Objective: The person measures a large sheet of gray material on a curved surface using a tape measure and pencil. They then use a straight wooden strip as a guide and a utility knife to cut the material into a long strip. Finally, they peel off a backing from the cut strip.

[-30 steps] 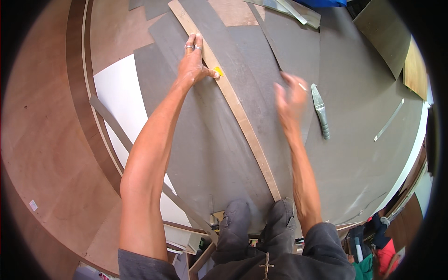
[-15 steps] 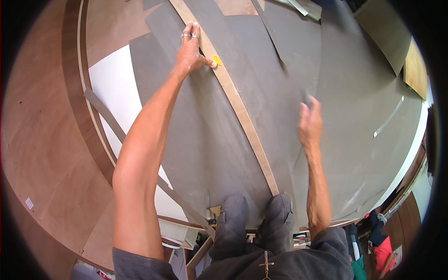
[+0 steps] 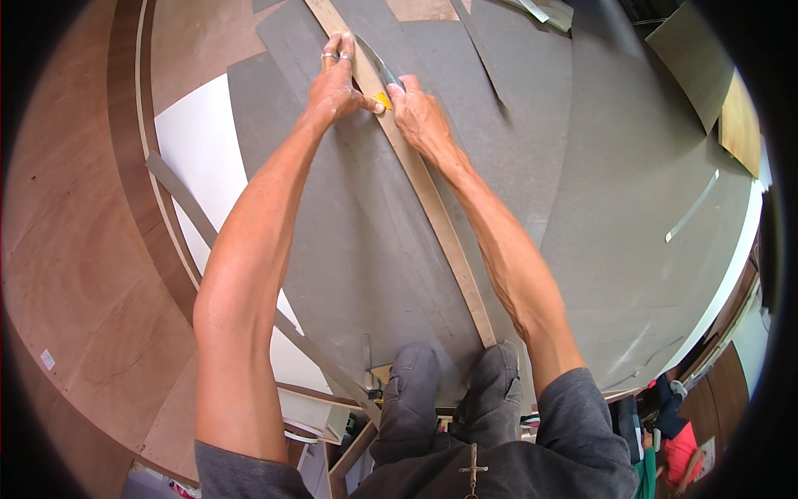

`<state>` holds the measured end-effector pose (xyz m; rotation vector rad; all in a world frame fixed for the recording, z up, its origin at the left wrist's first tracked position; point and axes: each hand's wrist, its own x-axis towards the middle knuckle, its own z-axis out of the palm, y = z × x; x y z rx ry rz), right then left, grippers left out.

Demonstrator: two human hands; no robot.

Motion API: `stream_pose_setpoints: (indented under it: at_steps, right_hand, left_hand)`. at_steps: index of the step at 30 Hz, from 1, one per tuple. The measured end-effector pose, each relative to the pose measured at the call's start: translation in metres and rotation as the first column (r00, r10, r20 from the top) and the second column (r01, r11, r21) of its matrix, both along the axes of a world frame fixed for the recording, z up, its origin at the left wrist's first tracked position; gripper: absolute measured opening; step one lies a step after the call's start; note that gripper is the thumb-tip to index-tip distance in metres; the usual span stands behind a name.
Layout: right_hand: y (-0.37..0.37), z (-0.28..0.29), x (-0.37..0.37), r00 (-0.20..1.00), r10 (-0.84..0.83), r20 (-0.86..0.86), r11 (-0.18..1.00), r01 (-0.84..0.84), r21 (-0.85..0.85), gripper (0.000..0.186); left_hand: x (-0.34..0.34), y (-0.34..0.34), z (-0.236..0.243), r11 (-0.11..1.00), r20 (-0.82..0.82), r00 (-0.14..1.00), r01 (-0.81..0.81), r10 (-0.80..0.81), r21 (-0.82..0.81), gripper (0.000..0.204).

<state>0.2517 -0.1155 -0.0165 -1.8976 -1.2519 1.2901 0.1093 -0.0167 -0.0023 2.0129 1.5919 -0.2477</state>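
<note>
- Head view: the left hand [image 3: 334, 87] lies spread on the wooden strip [image 3: 440, 218], two ringed fingers forward and the thumb stretched down beside a small yellow piece [image 3: 382, 101]; this matches both earlier pictures.
- Head view: the right hand [image 3: 422, 118] is closed around the handle of a knife [image 3: 381, 63]. A second ago it was blurred and well apart from the strip, with the knife lying on the grey sheet [image 3: 615, 274]; half a second ago it was lifting a blurred object there.
- Head view: now that hand has swung across, near the left one, and the blade runs along the strip's right-hand edge, pointing away from the person. Whether blade and strip touch cannot be told.
- Head view: the strip has kept its slant over the grey sheets, its near end by the person's right knee [image 3: 499, 366].
- Head view: a narrow dark strip [image 3: 480, 54] lies farther right, as before.
</note>
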Motion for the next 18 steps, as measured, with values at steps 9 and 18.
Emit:
stream_pose_setpoints:
  at_steps: [9,18]
  right_hand:
    - [-0.179,0.019,0.035,0.992,0.068,0.104,0.992,-0.056,-0.111,0.036]
    - [-0.1,0.038,0.028,1.0,0.001,0.0,0.999,-0.001,-0.041,0.033]
  left_hand:
    - [0.008,-0.001,0.002,0.999,-0.053,0.998,0.026,-0.028,-0.03,0.152]
    - [-0.003,0.0,-0.006,0.998,0.012,0.999,0.044,-0.045,0.052,0.149]
